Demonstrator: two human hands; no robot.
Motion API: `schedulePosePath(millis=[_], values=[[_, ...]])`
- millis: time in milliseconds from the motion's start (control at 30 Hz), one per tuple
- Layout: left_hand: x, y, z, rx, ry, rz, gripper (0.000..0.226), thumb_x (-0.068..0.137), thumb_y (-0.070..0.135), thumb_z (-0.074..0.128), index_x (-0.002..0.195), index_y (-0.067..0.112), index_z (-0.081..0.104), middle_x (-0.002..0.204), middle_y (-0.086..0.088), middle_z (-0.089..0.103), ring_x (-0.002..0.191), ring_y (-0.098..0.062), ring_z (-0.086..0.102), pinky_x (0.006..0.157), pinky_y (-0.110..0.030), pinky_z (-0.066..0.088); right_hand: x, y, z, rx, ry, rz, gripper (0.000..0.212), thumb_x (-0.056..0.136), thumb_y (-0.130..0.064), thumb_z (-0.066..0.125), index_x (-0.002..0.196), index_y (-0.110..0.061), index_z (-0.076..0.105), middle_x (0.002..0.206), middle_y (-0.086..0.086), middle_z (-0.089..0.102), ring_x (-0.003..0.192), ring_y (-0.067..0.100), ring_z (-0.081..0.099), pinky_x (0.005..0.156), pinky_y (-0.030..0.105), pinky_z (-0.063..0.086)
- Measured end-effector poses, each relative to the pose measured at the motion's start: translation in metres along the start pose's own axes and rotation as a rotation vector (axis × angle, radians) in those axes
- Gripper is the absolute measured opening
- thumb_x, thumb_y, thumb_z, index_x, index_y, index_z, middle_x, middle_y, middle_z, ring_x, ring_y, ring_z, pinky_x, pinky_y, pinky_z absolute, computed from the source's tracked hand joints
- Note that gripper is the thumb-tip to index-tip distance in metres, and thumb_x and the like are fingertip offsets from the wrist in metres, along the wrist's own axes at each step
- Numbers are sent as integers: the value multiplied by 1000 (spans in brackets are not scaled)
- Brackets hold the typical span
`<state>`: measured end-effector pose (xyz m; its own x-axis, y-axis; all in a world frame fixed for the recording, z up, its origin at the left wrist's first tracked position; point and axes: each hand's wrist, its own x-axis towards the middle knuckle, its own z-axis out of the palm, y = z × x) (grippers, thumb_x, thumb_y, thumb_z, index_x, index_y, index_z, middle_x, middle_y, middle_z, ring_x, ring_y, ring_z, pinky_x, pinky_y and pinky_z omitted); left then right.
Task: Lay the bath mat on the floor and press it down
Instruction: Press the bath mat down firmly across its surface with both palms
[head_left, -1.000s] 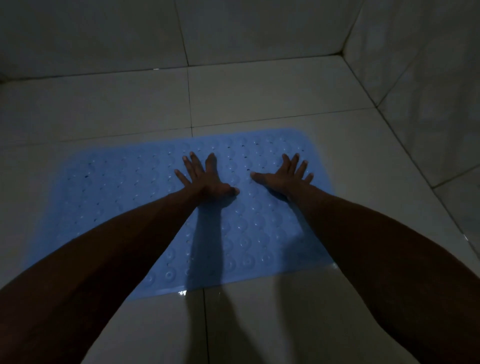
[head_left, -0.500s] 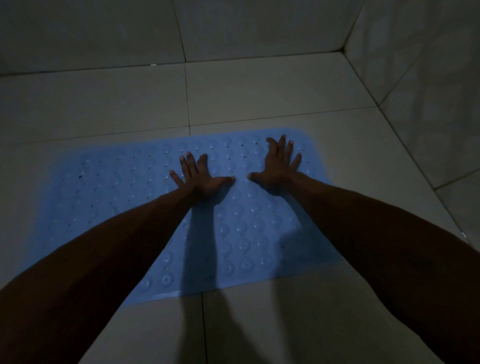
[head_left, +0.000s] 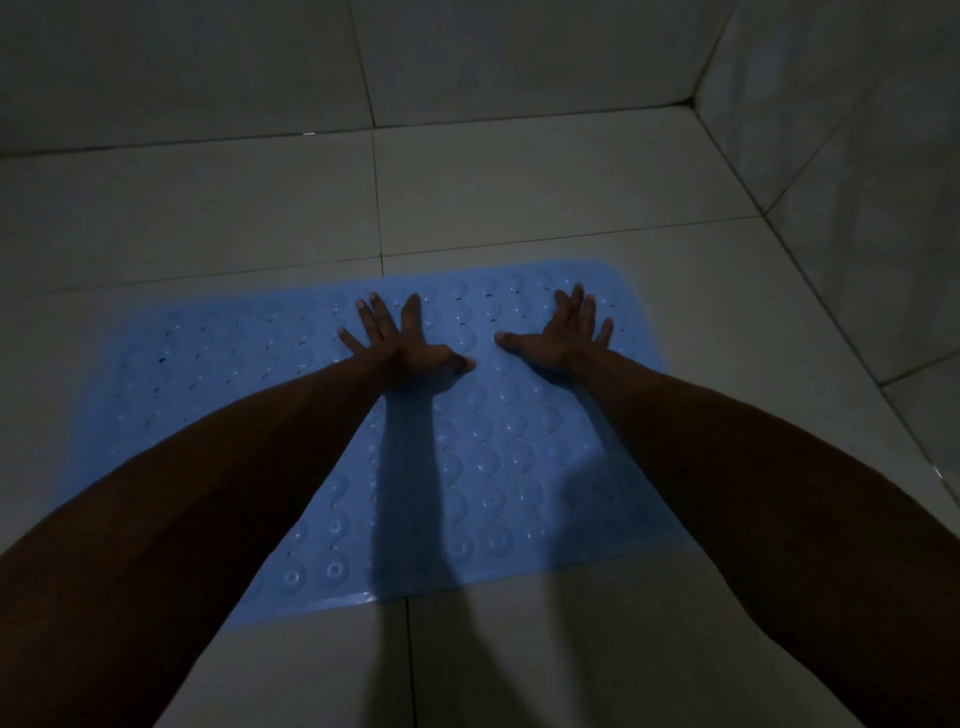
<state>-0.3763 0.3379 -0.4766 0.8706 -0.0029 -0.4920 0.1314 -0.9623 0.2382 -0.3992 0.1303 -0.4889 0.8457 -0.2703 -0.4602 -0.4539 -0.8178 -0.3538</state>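
mat: blue bath mat (head_left: 218, 374) is lying flat on the tiled floor (head_left: 519, 176), long side running left to right, right end sitting near the right wall (head_left: 857, 182). Surface is showing rows of round bumps and small holes.
left hand: left hand (head_left: 402, 340) is resting palm down on the mat, around its middle toward the far edge. Fingers are spreading wide and straight, thumb pointing right. Gripping nothing.
right hand: right hand (head_left: 558, 335) is lying palm down on the mat near its far right corner. Fingers are fanning out straight, thumb pointing left toward the other hand. Holding nothing, just flat contact.
gap: the two thumbs are sitting near each other, not touching.
arms: both forearms are reaching in from the bottom corners and throwing dark shadows across the near half of the mat.
lighting: scene is looking dim; whether the mat's left end is lying fully flat, cannot tell.
near edge: mat edge is crossing a floor grout line.
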Motion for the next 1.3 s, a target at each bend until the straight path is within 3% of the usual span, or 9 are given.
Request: schedulePosePath(millis=[200, 300, 433, 533, 633, 933, 1133, 1300], values=[[8, -3, -2, -41, -32, -12, 128, 54, 90, 56, 151, 37, -10, 154, -10, -32, 142, -32, -28, 109, -64, -13, 1, -19, -6, 103, -28, 117, 126, 71, -67, 69, 155, -17, -11, 158, 3, -33, 145, 26, -29, 114, 56, -19], [9, -3, 6, -125, 56, -13, 114, 61, 92, 45, 151, 38, 0, 157, -8, -26, 143, -29, -26, 110, -63, -16, -3, -33, -18, 106, -66, 187, 130, 71, -59, 73, 153, -15, -17, 155, 11, -37, 143, 35, -31, 114, 60, -16], [6, 2, 13, -171, 147, -17, 107, 65, 86, 52, 150, 39, 9, 159, -8, -22, 144, -30, -24, 109, -63, -16, -8, -41, -31, 41, -48, 186, 127, 75, -51, 75, 152, -17, -20, 155, 14, -35, 144, 39, -27, 115, 60, -12], [7, 14, 0, -244, 125, -104, 110, 61, 72, 69, 149, 36, 13, 158, -11, -22, 143, -35, -23, 110, -66, -10, -3, -29, -27, 70, -67, 151, 132, 71, -59, 75, 153, -18, -20, 157, 12, -34, 145, 38, -25, 115, 61, -11], [13, 19, -18, -204, 73, -209, 134, 49, 69, 79, 151, 33, 1, 155, -18, -26, 141, -41, -24, 111, -66, -5, 0, -17, -17, 70, -94, 110, 134, 66, -71, 70, 154, -22, -18, 156, 6, -35, 145, 33, -29, 115, 60, -14], [34, 12, -29, -170, -51, -220, 155, 39, 72, 81, 151, 27, -18, 153, -15, -32, 140, -40, -27, 113, -64, -6, 4, -27, -5, 103, 23, 177, 127, 66, -90, 48, 155, -22, -13, 158, 3, -31, 144, 28, -32, 113, 56, -21], [27, 13, -24, -217, 20, -199, 147, 42, 83, 71, 152, 27, -9, 156, -14, -27, 142, -39, -23, 113, -63, -8, 5, -53, -32, 172, -28, 279, 131, 75, -61, 73, 153, -13, -20, 155, 15, -36, 143, 38, -30, 114, 58, -18], [23, 22, -20, -252, 71, -230, 135, 51, 87, 63, 153, 28, -4, 156, -12, -26, 143, -34, -25, 112, -60, -13, 20, -54, -48, 14, -10, 130, 139, 71, -58, 79, 150, -16, -27, 152, 16, -40, 141, 39, -33, 113, 59, -18]])
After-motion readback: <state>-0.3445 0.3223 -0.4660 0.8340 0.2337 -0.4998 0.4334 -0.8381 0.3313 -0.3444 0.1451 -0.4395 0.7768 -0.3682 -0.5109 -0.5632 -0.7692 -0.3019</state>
